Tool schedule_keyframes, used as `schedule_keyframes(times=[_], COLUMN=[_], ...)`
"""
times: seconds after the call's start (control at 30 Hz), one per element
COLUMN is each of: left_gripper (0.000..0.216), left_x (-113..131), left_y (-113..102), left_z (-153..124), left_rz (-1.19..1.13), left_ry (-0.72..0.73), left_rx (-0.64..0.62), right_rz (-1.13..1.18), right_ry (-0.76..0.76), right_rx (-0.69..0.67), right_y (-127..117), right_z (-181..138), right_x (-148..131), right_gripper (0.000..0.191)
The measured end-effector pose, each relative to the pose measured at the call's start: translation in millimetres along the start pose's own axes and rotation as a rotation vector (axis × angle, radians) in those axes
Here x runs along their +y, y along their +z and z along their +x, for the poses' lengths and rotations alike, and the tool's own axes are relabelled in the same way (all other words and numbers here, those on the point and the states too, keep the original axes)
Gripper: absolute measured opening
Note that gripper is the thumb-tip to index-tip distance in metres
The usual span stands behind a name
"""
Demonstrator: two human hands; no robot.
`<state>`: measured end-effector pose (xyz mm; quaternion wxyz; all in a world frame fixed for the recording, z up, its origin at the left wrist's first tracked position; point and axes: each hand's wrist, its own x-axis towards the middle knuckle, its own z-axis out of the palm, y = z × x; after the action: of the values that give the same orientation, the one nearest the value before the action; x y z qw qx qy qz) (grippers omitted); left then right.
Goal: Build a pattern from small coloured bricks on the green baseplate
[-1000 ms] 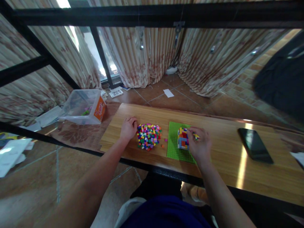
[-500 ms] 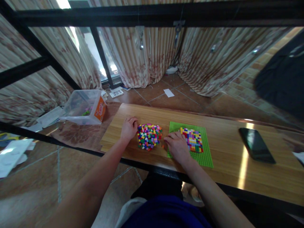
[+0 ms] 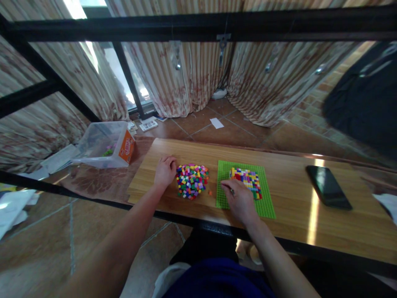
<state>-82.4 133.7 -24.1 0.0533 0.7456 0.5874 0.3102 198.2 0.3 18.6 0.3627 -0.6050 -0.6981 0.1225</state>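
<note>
A heap of small colourful toy bricks (image 3: 192, 181) lies on the wooden table, with one orange brick (image 3: 210, 193) loose at its right. My left hand (image 3: 165, 171) rests at the heap's left edge, fingers curled together; whatever they may hold is hidden. On the green baseplate (image 3: 265, 205) sits a block of bricks in many colours (image 3: 249, 178). Over the plate's left part, my right hand (image 3: 241, 198) is closed in a pinch on a small dark brick (image 3: 232, 191), whose colour is hard to make out. This hand hides the block's near left corner.
A black phone (image 3: 328, 187) lies on the table (image 3: 291, 186) to the right. Left of the table stands a clear plastic box (image 3: 102, 159) with an orange label. A black metal bar (image 3: 198, 27) crosses above, before striped curtains (image 3: 198, 82).
My right hand has moved from the gap beside the heap onto the baseplate, its fingers now pinched. My left hand stays by the heap. The camera view has shifted slightly.
</note>
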Motion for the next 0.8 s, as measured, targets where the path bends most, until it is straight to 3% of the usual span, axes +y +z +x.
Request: schedule_keyframes(times=[0.2, 0.37, 0.8], left_gripper=[0.025, 0.024, 0.024], left_x=[1, 1, 3], left_y=[0, -1, -2], left_z=[1, 1, 0], left_rz=[-0.007, -0.003, -0.003], left_ry=[-0.013, -0.009, -0.014], left_rx=[0.000, -0.005, -0.006], right_rz=[0.037, 0.029, -0.180], right_ry=[0.241, 0.253, 0.268], right_rx=[0.134, 0.223, 0.114], right_y=[-25, -29, -28], right_z=[1, 12, 22], right_x=[29, 47, 50], right_gripper=[0.029, 0.031, 0.034])
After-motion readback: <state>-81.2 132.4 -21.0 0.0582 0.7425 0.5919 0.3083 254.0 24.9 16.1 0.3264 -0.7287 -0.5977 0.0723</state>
